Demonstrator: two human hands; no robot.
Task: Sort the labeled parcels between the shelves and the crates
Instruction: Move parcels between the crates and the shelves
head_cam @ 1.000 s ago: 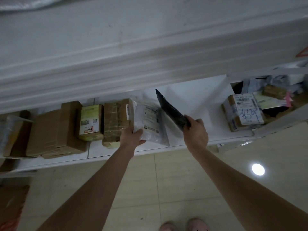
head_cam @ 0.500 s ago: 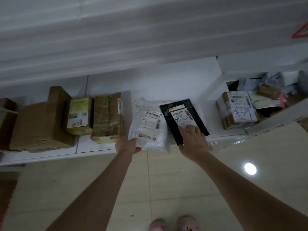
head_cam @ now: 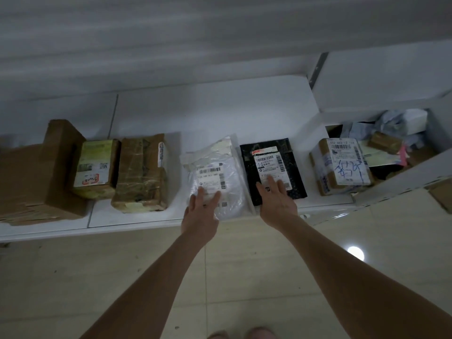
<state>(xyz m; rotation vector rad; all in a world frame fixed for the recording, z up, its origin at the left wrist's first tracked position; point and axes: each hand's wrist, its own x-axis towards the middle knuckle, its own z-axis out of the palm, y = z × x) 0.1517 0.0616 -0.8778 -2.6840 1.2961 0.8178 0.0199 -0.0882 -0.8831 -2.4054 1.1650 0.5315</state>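
While both arms are stretched over the white shelf point(head_cam: 146, 217), the left hand point(head_cam: 201, 211) is laid with straight fingers on the clear plastic parcel bag point(head_cam: 216, 172), and the right hand point(head_cam: 276, 201) is spread flat on the black labeled mailer bag point(head_cam: 271, 165) just beside it.

This is a parcel storeroom or pickup depot. A long white shelf board point(head_cam: 244, 111) carries a row of shipments with printed barcode labels: a tape-wrapped brown cardboard box point(head_cam: 140, 174), a whitish plastic mailer bag point(head_cam: 230, 167), and a black plastic mailer bag point(head_cam: 248, 172). At the shelf board's right end, a white-walled bin point(head_cam: 403, 182) holds heaped mixed packets. Glossy beige floor tiles point(head_cam: 244, 277) run below the shelf board.
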